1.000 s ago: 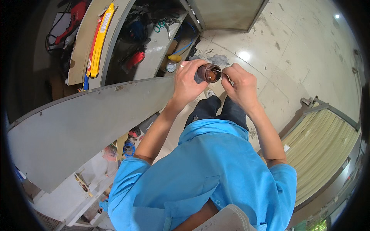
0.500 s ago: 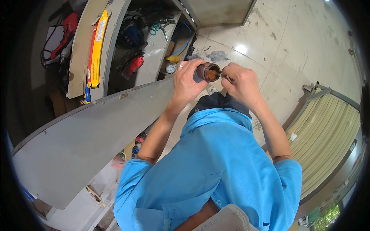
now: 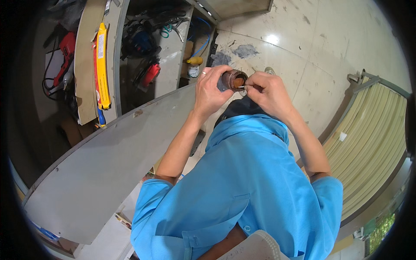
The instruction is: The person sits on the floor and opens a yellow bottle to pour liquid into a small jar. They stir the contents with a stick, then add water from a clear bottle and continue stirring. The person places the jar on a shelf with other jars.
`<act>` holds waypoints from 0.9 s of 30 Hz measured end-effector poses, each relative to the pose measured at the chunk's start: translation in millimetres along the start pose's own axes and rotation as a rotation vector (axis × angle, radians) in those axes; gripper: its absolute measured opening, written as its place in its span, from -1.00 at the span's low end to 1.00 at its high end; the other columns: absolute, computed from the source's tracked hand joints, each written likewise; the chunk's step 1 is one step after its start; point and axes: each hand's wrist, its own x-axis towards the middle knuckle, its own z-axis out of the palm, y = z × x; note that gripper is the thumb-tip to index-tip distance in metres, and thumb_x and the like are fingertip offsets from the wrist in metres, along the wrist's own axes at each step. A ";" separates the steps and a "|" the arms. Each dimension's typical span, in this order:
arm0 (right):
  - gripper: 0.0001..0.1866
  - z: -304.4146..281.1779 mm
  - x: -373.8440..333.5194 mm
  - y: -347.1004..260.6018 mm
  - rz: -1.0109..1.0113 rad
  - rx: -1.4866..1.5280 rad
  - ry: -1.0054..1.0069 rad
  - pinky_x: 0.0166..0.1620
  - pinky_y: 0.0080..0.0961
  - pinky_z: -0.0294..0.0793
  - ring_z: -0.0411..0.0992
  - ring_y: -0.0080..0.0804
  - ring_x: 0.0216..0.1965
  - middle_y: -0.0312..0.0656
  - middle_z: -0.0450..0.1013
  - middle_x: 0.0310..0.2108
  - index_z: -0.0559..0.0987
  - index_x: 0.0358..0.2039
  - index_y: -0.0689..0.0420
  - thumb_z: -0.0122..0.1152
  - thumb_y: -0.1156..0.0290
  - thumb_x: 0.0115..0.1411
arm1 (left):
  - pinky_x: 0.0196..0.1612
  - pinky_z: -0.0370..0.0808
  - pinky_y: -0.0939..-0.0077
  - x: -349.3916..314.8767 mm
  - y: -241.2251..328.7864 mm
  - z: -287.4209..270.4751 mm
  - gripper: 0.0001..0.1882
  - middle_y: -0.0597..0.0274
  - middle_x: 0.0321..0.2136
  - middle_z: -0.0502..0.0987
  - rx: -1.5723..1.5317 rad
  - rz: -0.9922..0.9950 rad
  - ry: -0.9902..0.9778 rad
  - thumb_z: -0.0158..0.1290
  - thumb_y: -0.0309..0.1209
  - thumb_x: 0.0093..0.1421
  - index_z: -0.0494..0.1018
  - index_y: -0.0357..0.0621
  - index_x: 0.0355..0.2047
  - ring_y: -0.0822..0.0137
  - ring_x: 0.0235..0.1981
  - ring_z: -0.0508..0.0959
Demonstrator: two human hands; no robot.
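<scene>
Pale floor tiles [image 3: 321, 82] spread beside an open cabinet [image 3: 170, 66]. The left hand [image 3: 209, 92] grips a tilted brown jar [image 3: 229, 79]; the right hand [image 3: 271, 92] pinches a thin stick [image 3: 241, 87] at its mouth.

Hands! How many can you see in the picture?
2. The left hand is wrapped around the brown jar. The right hand is by the jar's open mouth, pinching a thin pale stick. I can't see any others.
</scene>
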 end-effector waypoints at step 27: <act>-0.90 5.2 -17.3 9.1 0.051 -0.063 -0.081 -0.29 -0.13 0.55 0.57 -0.02 -0.37 -0.13 0.53 -0.37 0.66 -0.34 0.14 0.34 0.42 0.13 | 0.12 0.50 0.23 -15.7 -6.5 19.9 -0.41 0.21 -0.06 0.69 -0.109 -0.064 -0.116 0.47 -0.45 -0.08 0.61 -0.07 0.04 0.10 -0.01 0.57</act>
